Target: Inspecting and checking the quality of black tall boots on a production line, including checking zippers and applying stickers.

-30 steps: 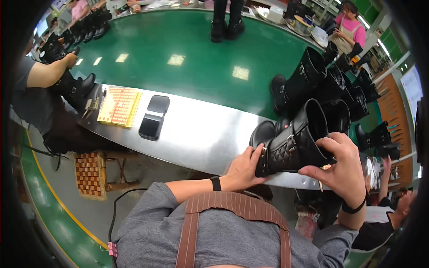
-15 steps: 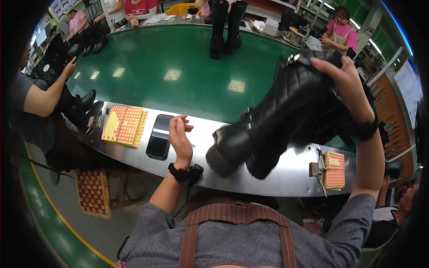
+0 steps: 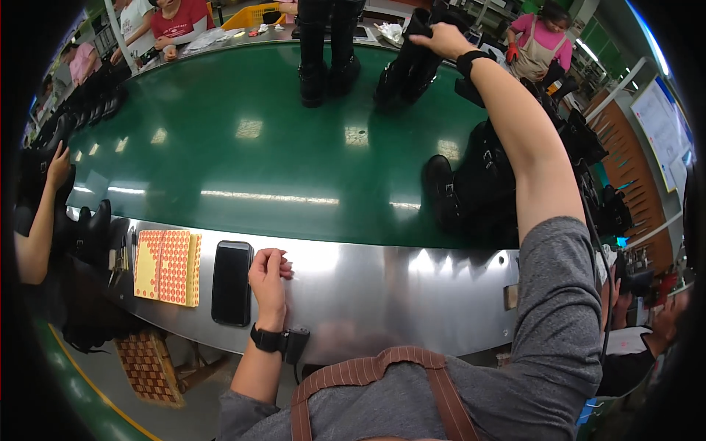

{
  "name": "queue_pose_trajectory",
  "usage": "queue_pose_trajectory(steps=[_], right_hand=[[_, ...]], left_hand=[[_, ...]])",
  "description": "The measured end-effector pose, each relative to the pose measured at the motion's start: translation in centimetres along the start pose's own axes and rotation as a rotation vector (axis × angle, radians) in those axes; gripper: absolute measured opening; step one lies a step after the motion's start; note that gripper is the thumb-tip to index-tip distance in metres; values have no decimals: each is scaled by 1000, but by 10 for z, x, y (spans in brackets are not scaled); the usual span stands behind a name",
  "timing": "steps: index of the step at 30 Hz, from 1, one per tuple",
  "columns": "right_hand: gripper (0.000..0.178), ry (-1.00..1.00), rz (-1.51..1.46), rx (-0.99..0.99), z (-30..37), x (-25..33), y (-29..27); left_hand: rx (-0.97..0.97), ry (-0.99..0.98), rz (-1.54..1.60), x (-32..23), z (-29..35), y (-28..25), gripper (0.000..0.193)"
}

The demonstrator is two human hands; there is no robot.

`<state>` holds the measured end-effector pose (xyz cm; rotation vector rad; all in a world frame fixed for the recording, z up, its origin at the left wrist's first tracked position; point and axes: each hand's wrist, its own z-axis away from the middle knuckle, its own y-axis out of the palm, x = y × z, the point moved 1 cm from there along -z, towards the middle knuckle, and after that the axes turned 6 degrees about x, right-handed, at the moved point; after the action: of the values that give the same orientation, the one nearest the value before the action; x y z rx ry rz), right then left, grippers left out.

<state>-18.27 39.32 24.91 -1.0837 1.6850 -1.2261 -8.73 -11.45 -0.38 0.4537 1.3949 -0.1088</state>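
Note:
My right arm stretches far across the green work surface. Its hand (image 3: 447, 41) is closed on the tops of a pair of black boots (image 3: 406, 79), which stand nearly upright, leaning slightly, at the far side. Just left of them stands another pair of tall black boots (image 3: 312, 62). My left hand (image 3: 269, 278) rests over the metal edge strip (image 3: 368, 287), fingers loosely curled in with nothing visible in them. Beside that hand lies a black phone (image 3: 232, 283).
Left of the phone sit yellow cards with red dots (image 3: 168, 266) and small tools (image 3: 121, 257). More black boots (image 3: 478, 180) stand at right under my arm. A co-worker's hand (image 3: 59, 165) holds a boot at far left. A woven stool (image 3: 149, 367) is below.
My right hand has carried the boots from close in front of me to the far side, beside the standing pair. My left hand's fingers have curled in. The whole view has shifted.

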Motion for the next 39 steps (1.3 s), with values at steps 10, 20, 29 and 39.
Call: queue_pose_trajectory(steps=[10, 20, 29, 39], right_hand=[[53, -14, -84, -96, -9, -15, -7], [34, 107, -164, -61, 282, 39, -185], [27, 597, -641, 239, 570, 89, 32], [25, 691, -610, -263, 593, 109, 86]], left_hand=[[43, -31, -57, -1, -1, 0, 13], [154, -18, -22, 10, -11, -8, 13], [711, 689, -815, -37, 58, 139, 39], [221, 409, -942, 8, 54, 382, 102]])
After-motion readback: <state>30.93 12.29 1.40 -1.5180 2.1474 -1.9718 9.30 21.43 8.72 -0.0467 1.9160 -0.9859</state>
